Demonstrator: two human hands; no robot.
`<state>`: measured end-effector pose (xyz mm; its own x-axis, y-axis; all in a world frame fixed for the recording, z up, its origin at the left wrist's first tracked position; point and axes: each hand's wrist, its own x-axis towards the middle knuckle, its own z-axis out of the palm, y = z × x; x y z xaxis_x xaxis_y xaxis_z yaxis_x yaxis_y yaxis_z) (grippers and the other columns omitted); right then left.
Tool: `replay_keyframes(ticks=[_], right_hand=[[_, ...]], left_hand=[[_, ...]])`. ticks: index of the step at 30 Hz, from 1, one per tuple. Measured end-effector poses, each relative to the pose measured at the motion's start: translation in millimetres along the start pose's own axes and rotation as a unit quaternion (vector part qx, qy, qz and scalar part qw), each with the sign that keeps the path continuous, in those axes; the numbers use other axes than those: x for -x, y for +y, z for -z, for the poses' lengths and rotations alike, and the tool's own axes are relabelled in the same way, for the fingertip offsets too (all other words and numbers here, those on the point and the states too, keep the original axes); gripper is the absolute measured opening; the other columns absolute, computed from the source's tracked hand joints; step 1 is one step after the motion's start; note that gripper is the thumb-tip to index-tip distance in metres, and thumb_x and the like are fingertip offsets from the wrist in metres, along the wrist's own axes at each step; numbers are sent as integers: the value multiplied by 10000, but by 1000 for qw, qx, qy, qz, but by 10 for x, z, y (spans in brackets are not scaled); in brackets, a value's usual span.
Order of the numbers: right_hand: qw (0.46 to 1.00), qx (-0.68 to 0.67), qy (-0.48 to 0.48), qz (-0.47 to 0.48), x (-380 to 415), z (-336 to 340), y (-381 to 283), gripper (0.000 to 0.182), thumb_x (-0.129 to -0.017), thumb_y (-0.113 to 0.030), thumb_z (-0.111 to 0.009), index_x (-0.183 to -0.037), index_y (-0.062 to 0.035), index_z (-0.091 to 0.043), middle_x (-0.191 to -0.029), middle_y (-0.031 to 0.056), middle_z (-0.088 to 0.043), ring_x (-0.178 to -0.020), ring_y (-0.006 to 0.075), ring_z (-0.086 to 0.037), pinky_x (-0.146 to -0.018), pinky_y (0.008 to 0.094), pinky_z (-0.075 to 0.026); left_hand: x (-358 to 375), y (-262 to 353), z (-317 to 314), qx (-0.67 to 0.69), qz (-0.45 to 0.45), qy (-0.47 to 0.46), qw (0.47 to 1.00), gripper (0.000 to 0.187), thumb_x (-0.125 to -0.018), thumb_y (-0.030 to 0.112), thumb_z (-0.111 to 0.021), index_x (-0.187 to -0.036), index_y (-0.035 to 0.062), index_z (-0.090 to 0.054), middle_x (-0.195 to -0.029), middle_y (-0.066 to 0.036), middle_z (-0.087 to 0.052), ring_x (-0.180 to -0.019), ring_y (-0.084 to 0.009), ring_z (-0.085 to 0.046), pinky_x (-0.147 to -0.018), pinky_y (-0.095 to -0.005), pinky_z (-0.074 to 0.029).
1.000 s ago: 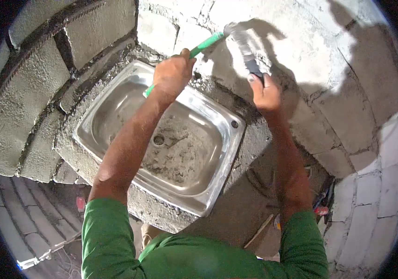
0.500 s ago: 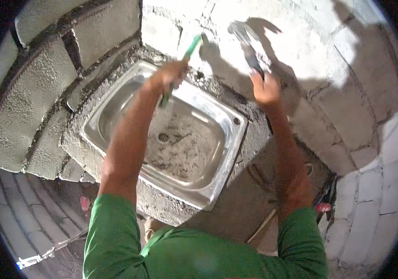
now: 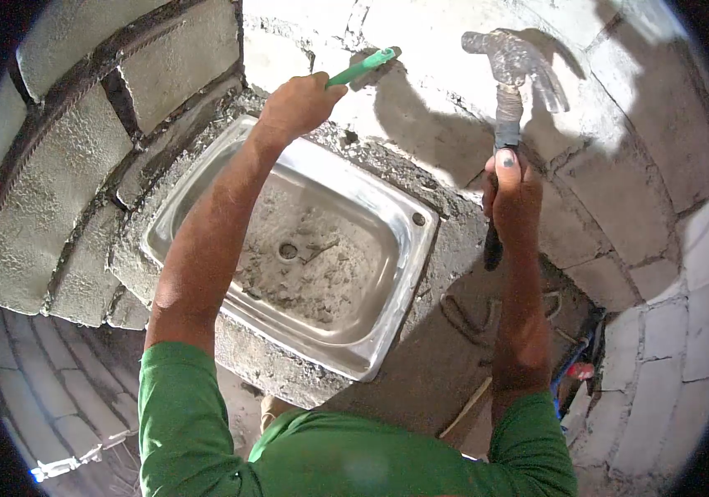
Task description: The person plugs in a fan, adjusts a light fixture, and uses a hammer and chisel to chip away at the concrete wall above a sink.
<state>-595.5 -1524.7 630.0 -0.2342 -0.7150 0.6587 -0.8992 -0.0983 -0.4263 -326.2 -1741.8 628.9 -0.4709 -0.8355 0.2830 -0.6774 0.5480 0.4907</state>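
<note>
My left hand is closed around a slim green rod, held above the back left rim of the sink. Its rounded end points up toward the lit wall; the lower end is hidden, so its kind cannot be told. My right hand grips a claw hammer by its dark handle, thumb along the shaft. The hammer head is raised in front of the wall, apart from the rod. Below my hands, a steel sink is set in a rough mortar counter, with grey debris scattered around its drain.
Block walls stand on the left and at the back right. Crumbled mortar lines the joint behind the sink. Beneath my right arm lie a bent rod or hose and a stick. A red object is at the right.
The hammer has swung right and away from the rod, turning so its head shows sideways. The rod has tilted over to the right in my left hand.
</note>
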Motion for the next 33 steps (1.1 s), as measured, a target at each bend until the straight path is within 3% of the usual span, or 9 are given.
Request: replay_keyframes(ticks=[4,5,8,11,15,18,21,26,33], right_hand=[[992,88,43,74,-36,121,-237,324,-953,-335,-464,-869,-36,-555,-537,1,-451,-405,91,-422,-391,256,-309],[997,-43,41,-38,-58,155,-410,237,-901,-248,-544,-939,-19,-590,-689,79,-546,-576,172,-529,-542,317,-411],[989,-121,73,-38,-105,-109,-568,236,-859,-180,-619,-1010,1,-624,-815,158,-651,-730,219,-627,-697,350,-509],[959,224,-116,129,-385,-697,43,246,-939,-317,-579,-997,-84,-634,-702,184,-553,-704,383,-625,-626,481,-504],[983,-25,-110,-145,-506,-551,-501,379,-930,-340,-549,-1028,15,-636,-790,102,-647,-702,217,-613,-641,350,-491],[987,-152,4,-52,-257,-328,-745,305,-922,-246,-547,-1027,29,-626,-793,105,-641,-695,169,-600,-627,301,-490],[988,-2,124,97,-84,-522,-284,220,-904,-114,-524,-1042,38,-602,-844,139,-645,-707,190,-618,-622,302,-500],[981,24,-131,-139,-317,-597,-137,473,-963,-409,-503,-1059,46,-590,-830,211,-618,-708,350,-605,-697,487,-468],[993,-111,-35,0,120,-387,90,497,-953,-491,-512,-842,-14,-593,-719,159,-577,-624,225,-567,-562,392,-438]], left_hand=[[-9,-15,-15,-26,-23,12,999,427,-995,404,-470,-982,-1,-606,-744,-177,-658,-697,-320,-673,-665,-470,-537],[5,-19,-40,-44,-51,30,997,416,-988,402,-493,-985,-1,-596,-691,-186,-641,-669,-336,-664,-643,-481,-524],[62,48,-4,-59,-77,45,994,405,-986,398,-496,-980,4,-587,-691,-174,-645,-654,-338,-666,-614,-483,-527],[29,15,-43,-87,-89,54,991,388,-984,395,-502,-977,16,-583,-696,-159,-654,-628,-330,-665,-578,-480,-525],[71,167,-4,-158,-91,51,982,374,-1002,369,-477,-1010,13,-593,-689,-98,-662,-581,-215,-669,-529,-377,-560],[42,170,30,-183,-136,72,971,369,-1009,366,-464,-1021,19,-590,-702,-102,-662,-587,-208,-668,-530,-375,-563],[6,197,56,-202,-112,52,972,342,-1007,342,-469,-1027,23,-589,-734,-107,-676,-619,-224,-680,-555,-358,-570],[36,367,-17,-226,-79,21,971,310,-999,315,-485,-1036,25,-589,-775,-111,-694,-670,-212,-698,-582,-336,-578],[55,375,-113,-244,-79,46,966,160,-979,184,-492,-1003,32,-540,-777,-126,-676,-628,-273,-676,-531,-400,-551]])
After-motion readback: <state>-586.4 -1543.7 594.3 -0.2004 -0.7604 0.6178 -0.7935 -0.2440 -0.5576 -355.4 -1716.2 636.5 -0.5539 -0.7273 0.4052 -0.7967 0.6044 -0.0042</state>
